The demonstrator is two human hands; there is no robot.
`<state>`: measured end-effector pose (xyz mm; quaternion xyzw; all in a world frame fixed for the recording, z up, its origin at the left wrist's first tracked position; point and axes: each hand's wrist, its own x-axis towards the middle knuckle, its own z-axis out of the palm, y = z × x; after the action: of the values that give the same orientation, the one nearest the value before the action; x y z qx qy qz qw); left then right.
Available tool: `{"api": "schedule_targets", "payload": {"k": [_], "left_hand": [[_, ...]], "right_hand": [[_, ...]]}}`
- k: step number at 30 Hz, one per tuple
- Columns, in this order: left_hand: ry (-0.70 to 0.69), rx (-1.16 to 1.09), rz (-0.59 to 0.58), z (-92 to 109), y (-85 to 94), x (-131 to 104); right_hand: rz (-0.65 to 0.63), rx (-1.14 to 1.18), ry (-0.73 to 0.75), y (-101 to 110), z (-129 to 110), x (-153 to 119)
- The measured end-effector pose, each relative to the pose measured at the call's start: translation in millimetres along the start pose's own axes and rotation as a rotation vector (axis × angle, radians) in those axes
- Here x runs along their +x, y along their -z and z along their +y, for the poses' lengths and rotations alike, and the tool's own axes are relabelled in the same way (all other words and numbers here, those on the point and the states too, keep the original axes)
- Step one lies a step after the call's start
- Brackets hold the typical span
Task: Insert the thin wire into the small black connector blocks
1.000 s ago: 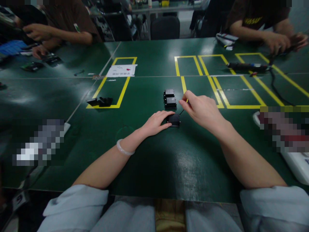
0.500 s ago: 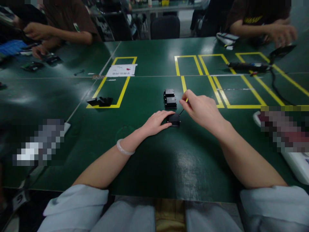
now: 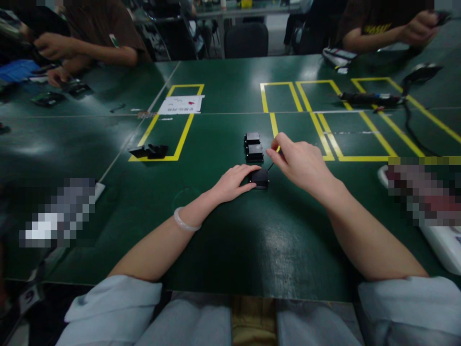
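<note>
My left hand [image 3: 232, 183] lies on the green table and holds a small black block [image 3: 260, 179] between thumb and fingers. Small bright screw-like points show at the block's right side. My right hand [image 3: 300, 161] pinches a thin dark hex key [image 3: 271, 167], whose lower end meets the block's upper right corner. Most of that tool is hidden by the fingers. Just beyond, two similar black blocks [image 3: 254, 146] stand one behind the other.
Black angled parts [image 3: 149, 152] lie on yellow tape at left, near a white paper label [image 3: 182, 105]. A black electric screwdriver [image 3: 370, 99] with a cable lies far right. Pixelated objects flank my arms. Two co-workers' hands [image 3: 419, 30] [image 3: 57, 47] work across the table.
My hands and the block hold almost the same position. At far right, the co-worker's hand has lifted away from the dark object on the stand, now holding something dark.
</note>
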<state>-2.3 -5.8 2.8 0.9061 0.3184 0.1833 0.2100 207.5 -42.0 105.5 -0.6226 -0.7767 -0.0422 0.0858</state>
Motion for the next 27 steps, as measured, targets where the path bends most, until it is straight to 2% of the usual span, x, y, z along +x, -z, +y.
{"api": "schedule_targets", "payload": {"k": [12, 27], "left_hand": [[-0.003, -0.002, 0.002, -0.1, -0.8, 0.1], [0.005, -0.001, 0.003, 0.5, 0.0, -0.2]], "right_hand": [[0.024, -0.015, 0.008, -3.0, 1.3, 0.4], [-0.007, -0.007, -0.007, -0.6, 0.6, 0.4]]}}
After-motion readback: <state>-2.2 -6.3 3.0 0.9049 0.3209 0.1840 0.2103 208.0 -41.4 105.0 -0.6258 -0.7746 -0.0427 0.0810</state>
